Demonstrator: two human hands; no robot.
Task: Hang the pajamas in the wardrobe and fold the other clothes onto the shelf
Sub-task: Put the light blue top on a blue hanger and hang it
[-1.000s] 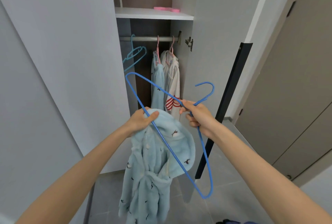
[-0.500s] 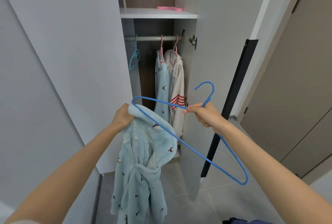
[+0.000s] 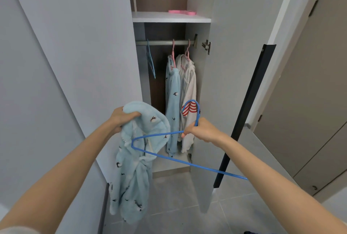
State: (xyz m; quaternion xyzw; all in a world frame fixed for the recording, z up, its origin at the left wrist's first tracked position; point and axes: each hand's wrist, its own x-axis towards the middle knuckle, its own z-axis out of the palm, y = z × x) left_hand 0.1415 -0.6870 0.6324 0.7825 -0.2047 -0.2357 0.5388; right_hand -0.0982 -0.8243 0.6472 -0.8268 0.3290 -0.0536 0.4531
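Note:
My left hand (image 3: 121,119) grips the hood of a fluffy light-blue pajama top (image 3: 134,168) with small dark bird prints; the garment hangs down toward the floor. My right hand (image 3: 201,130) holds a blue wire hanger (image 3: 187,163) by its neck, the hook up, one corner lying against the pajama's collar. Inside the open wardrobe, a metal rail (image 3: 163,42) carries a matching blue pajama piece (image 3: 172,106) and a white garment (image 3: 188,102) with a red-striped patch, both on pink hangers.
An empty light-blue hanger (image 3: 150,59) hangs at the rail's left end. A pink object (image 3: 182,12) lies on the white shelf (image 3: 170,17) above. The wardrobe's doors (image 3: 75,64) stand open on both sides. Grey tiled floor (image 3: 174,205) lies below; a dark door edge (image 3: 244,117) is right.
The blue hanger has swung lower and flatter, its left corner moving onto the pajama's collar. My left hand has lifted the hood slightly. The view has moved nearer the wardrobe.

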